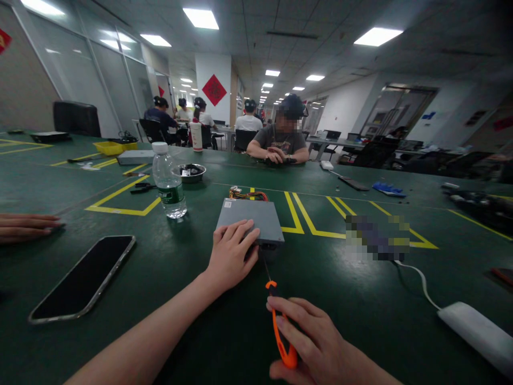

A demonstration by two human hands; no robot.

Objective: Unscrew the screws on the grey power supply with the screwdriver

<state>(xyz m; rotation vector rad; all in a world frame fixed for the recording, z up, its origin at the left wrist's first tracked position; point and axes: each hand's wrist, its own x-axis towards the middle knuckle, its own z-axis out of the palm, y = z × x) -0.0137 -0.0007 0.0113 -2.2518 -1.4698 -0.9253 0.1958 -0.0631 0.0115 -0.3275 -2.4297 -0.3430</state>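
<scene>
A grey computer power supply [262,214] lies on the green table, its bundle of coloured wires [248,195] at the far side. My left hand [233,251] grips its near left part, fingers over the top and thumb against the near face. My right hand [308,342] is closed around the orange and black handle of a screwdriver [285,347]. The thin shaft points away from me, its tip at the power supply's near face, below a black socket. Shadow hides whether the tip sits in a screw.
A phone [84,280] and a water bottle [170,184] stand to the left, with a metal bowl [196,172] behind. Another person's hand [28,227] rests at the left edge. To the right lies a white power strip [476,331] with a cable. A person [280,136] sits opposite.
</scene>
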